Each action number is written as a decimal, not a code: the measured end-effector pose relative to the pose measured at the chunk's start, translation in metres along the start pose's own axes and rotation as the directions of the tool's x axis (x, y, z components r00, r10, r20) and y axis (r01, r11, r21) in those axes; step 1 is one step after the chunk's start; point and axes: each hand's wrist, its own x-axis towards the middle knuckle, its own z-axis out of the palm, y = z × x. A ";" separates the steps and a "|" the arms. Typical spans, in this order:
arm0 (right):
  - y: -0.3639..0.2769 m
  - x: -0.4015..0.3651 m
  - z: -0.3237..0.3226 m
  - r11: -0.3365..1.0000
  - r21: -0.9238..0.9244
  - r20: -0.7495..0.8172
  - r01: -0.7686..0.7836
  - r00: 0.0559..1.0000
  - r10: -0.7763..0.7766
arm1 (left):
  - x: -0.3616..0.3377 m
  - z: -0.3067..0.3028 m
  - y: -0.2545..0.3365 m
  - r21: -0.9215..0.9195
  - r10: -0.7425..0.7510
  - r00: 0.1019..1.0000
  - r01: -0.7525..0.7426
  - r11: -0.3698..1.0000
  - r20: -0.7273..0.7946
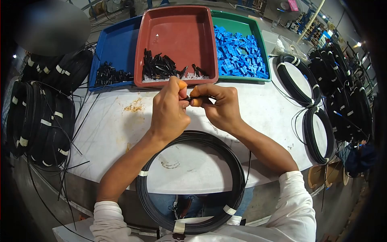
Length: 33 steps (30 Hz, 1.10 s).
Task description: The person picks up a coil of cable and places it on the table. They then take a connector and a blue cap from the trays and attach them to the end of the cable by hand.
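My left hand (171, 105) and my right hand (221, 105) meet over the table, just in front of the red tray. Both are closed in a pinch, fingertips nearly touching, around a small black connector (189, 99). Fingers cover most of it, so its exact shape is hidden. Orange coverings wrap several fingertips. Below the hands, a coil of black cable (238, 177) bound with white tape lies partly on the table's near edge and partly over my lap. A loose strand of cable (249, 161) rises from the coil's right side towards my right forearm.
Behind my hands stand a blue tray (117, 44) with black parts, a red tray (177, 32) with black pieces and clear bits, and a green tray (264, 60) of blue clips. Taped cable coils (318, 133) lie right; more coils (40, 121) hang left.
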 end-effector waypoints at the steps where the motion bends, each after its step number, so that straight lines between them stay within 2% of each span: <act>1: -0.001 0.001 0.000 0.997 0.033 0.002 -0.073 0.997 0.073 | 0.004 -0.001 -0.001 0.012 0.027 1.000 -0.027 1.000 0.012; 2: -0.003 0.005 -0.007 0.998 -0.057 0.081 -0.025 0.996 0.030 | 0.007 -0.002 -0.001 0.026 0.055 0.998 -0.056 0.998 0.023; 3: -0.004 0.008 -0.010 0.998 -0.054 0.079 -0.024 0.996 0.028 | 0.008 -0.003 0.000 0.030 0.056 0.998 -0.057 0.998 0.023; 5: -0.005 0.013 -0.015 1.000 0.008 0.138 0.019 0.990 -0.020 | 0.009 -0.004 0.003 -0.121 -0.066 0.997 0.071 0.990 0.038; 7: -0.003 0.015 -0.015 0.999 0.017 0.091 0.051 0.995 -0.052 | 0.012 -0.008 0.002 -0.156 -0.082 0.996 0.086 0.984 0.037; 9: -0.003 0.018 -0.018 0.978 -0.131 0.118 0.165 0.982 -0.150 | 0.013 -0.012 0.005 -0.189 -0.094 0.995 0.100 0.977 0.037; 10: -0.005 0.020 -0.018 0.941 -0.195 0.114 0.275 0.960 -0.257 | 0.014 -0.013 0.007 -0.209 -0.152 0.986 0.164 0.964 0.069; 11: -0.003 0.021 -0.017 0.941 -0.196 0.114 0.276 0.959 -0.258 | 0.014 -0.014 0.008 -0.228 -0.208 0.973 0.227 0.947 0.104; 12: 0.001 0.020 -0.015 0.901 -0.243 0.113 0.360 0.933 -0.342 | 0.014 -0.013 0.007 -0.228 -0.206 0.973 0.226 0.947 0.106; 13: 0.003 0.019 -0.014 0.851 -0.290 0.117 0.437 0.899 -0.422 | 0.013 -0.013 0.005 -0.291 -0.242 0.962 0.269 0.918 0.126; 14: 0.001 0.016 -0.015 0.838 -0.307 0.136 0.451 0.892 -0.431 | 0.012 -0.011 0.003 -0.351 -0.276 0.950 0.311 0.883 0.148; 15: 0.001 0.015 -0.014 0.838 -0.307 0.136 0.451 0.892 -0.430 | 0.010 -0.008 0.002 -0.352 -0.275 0.950 0.311 0.883 0.148; 17: 0.004 0.012 -0.010 0.812 -0.292 0.124 0.505 0.862 -0.491 | 0.003 -0.001 0.002 -0.207 -0.127 0.992 0.126 0.970 0.009; 18: 0.005 0.012 -0.009 0.814 -0.285 0.111 0.505 0.861 -0.496 | 0.003 0.000 0.004 -0.207 -0.128 0.992 0.128 0.970 0.011; 19: 0.004 0.010 -0.009 0.817 -0.287 0.109 0.501 0.864 -0.492 | 0.002 -0.001 0.007 -0.124 -0.047 0.998 0.043 0.991 -0.030; 20: -0.001 0.008 -0.011 0.874 -0.256 0.111 0.413 0.911 -0.398 | 0.002 0.000 0.009 -0.039 0.040 0.997 -0.042 0.998 -0.066; 21: -0.006 0.007 -0.012 0.920 -0.227 0.115 0.320 0.947 -0.301 | 0.002 0.000 0.009 -0.042 0.043 0.997 -0.045 0.998 -0.062; 22: -0.008 0.006 -0.012 0.920 -0.229 0.113 0.317 0.948 -0.299 | 0.000 0.000 0.008 0.040 0.125 0.990 -0.123 0.992 -0.068; 23: -0.009 0.006 -0.011 0.967 -0.166 0.112 0.192 0.978 -0.175 | -0.001 -0.001 0.007 0.124 0.208 0.976 -0.198 0.972 -0.071; 24: -0.011 0.007 -0.010 0.993 -0.101 0.118 0.063 0.992 -0.050 | 0.000 0.000 0.005 0.127 0.208 0.975 -0.198 0.972 -0.072; 25: -0.013 0.008 -0.009 0.993 -0.099 0.116 0.061 0.992 -0.049 | 0.001 0.002 0.003 0.131 0.243 0.966 -0.231 0.964 -0.087; 27: -0.016 0.010 -0.009 0.995 -0.026 0.146 -0.094 0.985 0.097 | 0.002 0.003 0.002 0.131 0.276 0.955 -0.262 0.956 -0.108; 28: -0.014 0.013 -0.010 0.995 -0.027 0.148 -0.091 0.984 0.094 | 0.003 0.002 0.002 0.092 0.209 0.974 -0.200 0.975 -0.088; 29: -0.011 0.015 -0.011 0.998 -0.067 0.133 -0.011 0.991 0.020 | 0.003 -0.001 0.001 0.057 0.136 0.989 -0.133 0.990 -0.059; 30: -0.009 0.016 -0.011 0.992 -0.106 0.125 0.068 0.991 -0.055 | 0.003 -0.002 0.000 0.060 0.129 0.990 -0.126 0.990 -0.060; 31: -0.010 0.017 -0.011 0.992 -0.102 0.131 0.070 0.990 -0.057 | 0.006 -0.002 -0.002 0.016 0.101 0.993 -0.100 0.995 -0.063; 33: -0.014 0.021 -0.015 0.897 -0.331 0.146 0.292 0.955 -0.258 | 0.010 -0.003 -0.002 -0.031 0.072 0.995 -0.074 0.997 -0.069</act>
